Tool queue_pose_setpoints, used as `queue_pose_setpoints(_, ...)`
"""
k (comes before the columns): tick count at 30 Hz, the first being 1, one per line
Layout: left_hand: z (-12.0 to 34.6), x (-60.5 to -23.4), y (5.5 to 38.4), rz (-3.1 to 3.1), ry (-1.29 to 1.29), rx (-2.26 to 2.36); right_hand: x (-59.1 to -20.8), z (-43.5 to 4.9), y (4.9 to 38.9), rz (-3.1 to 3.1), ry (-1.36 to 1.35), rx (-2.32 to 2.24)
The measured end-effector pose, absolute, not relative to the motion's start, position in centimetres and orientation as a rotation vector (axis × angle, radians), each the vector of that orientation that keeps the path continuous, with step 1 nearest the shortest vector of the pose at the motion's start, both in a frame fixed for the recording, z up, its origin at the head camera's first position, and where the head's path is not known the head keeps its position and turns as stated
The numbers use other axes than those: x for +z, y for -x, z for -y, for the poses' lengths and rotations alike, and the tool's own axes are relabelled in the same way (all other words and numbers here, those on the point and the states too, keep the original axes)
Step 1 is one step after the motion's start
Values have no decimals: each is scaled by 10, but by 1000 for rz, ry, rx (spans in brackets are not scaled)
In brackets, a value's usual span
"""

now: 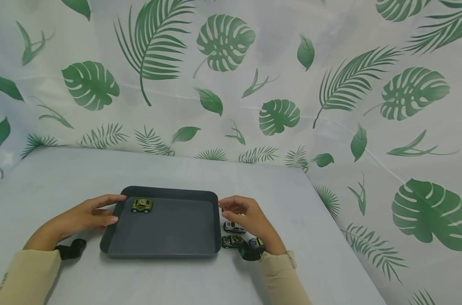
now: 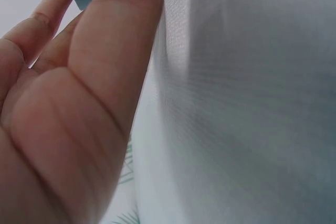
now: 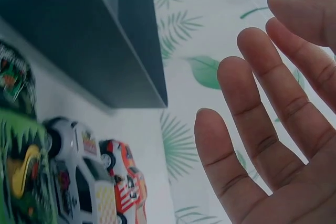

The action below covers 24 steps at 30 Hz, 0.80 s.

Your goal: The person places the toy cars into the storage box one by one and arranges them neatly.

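A dark grey tray (image 1: 162,228) lies on the white table. Inside its far left corner stands a camouflage toy car (image 1: 141,206). My left hand (image 1: 84,218) is at the tray's left side, thumb and forefinger stretched to the rim. At the far right corner is my right hand (image 1: 246,214), its fingers spread and apart from the tray wall (image 3: 126,51) in the right wrist view. Below that hand sit a silver-white toy car (image 1: 234,227), a green camouflage toy car (image 1: 232,241) and a blue toy car (image 1: 255,242). A red toy car (image 3: 130,182) is mostly hidden from the head view.
The white cloth-covered table (image 1: 158,279) ends at a leaf-printed curtain (image 1: 231,93) behind and to the right. Black wrist straps (image 1: 72,249) show below both hands. The toy cars crowd the strip just right of the tray.
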<state>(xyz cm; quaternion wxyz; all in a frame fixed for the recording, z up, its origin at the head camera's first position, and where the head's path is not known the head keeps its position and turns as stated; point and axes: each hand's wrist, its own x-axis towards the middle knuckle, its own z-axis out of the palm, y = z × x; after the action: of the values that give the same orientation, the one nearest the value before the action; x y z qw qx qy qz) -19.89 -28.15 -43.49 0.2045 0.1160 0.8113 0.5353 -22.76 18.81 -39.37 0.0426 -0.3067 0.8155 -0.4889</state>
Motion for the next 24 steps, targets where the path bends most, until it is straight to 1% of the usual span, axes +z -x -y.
queue_pose_setpoints(24, 280, -432, 199, -2285, -295, 1459, -403, -221, 224, -2544, 918, -1491)
